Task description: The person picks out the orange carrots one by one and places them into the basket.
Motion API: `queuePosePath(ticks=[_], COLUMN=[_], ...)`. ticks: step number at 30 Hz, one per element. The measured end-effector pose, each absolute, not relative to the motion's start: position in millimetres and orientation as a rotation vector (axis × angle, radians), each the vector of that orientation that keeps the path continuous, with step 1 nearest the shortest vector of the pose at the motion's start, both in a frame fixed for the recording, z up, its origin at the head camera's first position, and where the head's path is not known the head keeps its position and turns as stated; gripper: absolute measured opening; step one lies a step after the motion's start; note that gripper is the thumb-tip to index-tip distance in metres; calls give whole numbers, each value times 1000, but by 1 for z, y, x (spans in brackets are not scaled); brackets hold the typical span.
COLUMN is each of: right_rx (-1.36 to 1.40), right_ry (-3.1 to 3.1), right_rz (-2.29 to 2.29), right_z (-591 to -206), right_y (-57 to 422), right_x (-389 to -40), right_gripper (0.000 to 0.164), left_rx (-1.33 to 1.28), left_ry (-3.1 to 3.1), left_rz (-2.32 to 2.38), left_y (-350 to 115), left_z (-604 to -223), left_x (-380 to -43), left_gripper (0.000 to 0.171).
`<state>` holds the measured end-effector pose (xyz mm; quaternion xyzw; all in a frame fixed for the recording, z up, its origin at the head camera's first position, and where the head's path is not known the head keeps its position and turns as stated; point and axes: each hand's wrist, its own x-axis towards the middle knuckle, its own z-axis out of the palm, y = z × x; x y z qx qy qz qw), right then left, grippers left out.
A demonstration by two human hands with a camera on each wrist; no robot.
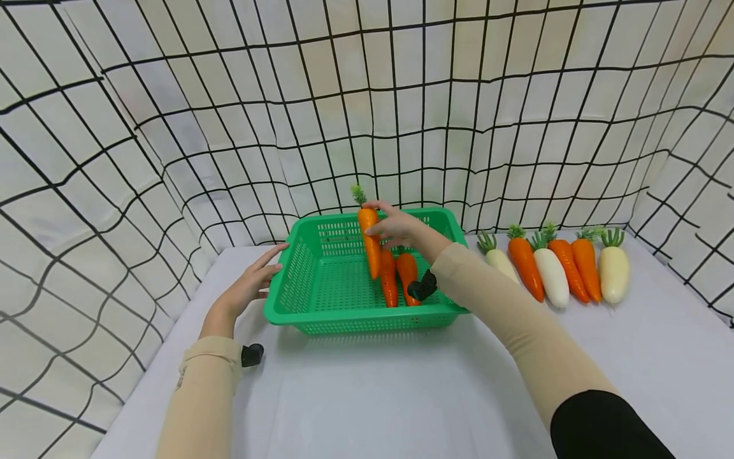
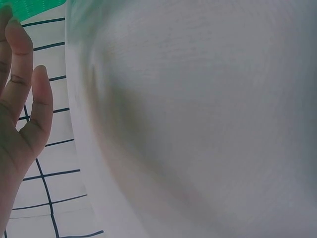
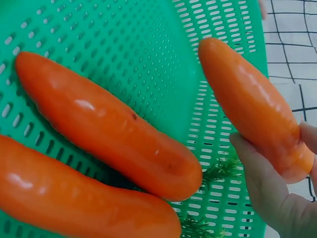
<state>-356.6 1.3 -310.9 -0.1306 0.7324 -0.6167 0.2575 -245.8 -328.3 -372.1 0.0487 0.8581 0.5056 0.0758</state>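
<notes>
A green plastic basket (image 1: pixel 332 322) stands on the white table. Over its inside, my right hand (image 1: pixel 398 227) pinches a carrot (image 1: pixel 369 239) near its leafy top, tip pointing down. In the right wrist view, thumb and fingers close around the thick end of that carrot (image 3: pixel 252 106). Two more carrots lie side by side on the basket's floor, one carrot (image 1: pixel 388 280) nearer the held one and another carrot (image 1: pixel 408 274) to its right. My left hand (image 1: pixel 246 290) touches the basket's left rim with its fingers extended; in the left wrist view the hand (image 2: pixel 22 114) is partly cut off.
Right of the basket, a row of carrots (image 1: pixel 524 268) and white radishes (image 1: pixel 552 277) lies on the white cloth (image 1: pixel 373 395). Black wire mesh (image 1: pixel 424 89) backed by white sheeting encloses the table at the back and sides.
</notes>
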Motion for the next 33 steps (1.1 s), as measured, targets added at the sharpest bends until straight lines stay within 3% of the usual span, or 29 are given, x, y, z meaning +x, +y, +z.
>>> queuePosePath(ticks=[13,33], right_rx=[-395,-597], right_ry=[2008,2321], right_rz=[-1503,-1164], right_z=[-322,-332], right_y=[-12,-27], right_x=[-364,-358], right_gripper=[75,69], left_rx=[141,135], left_ry=[2561,2553], left_rz=[1531,1552], left_y=[-330,-330], left_z=[-371,-373], left_x=[-248,-247], left_gripper=[63,64])
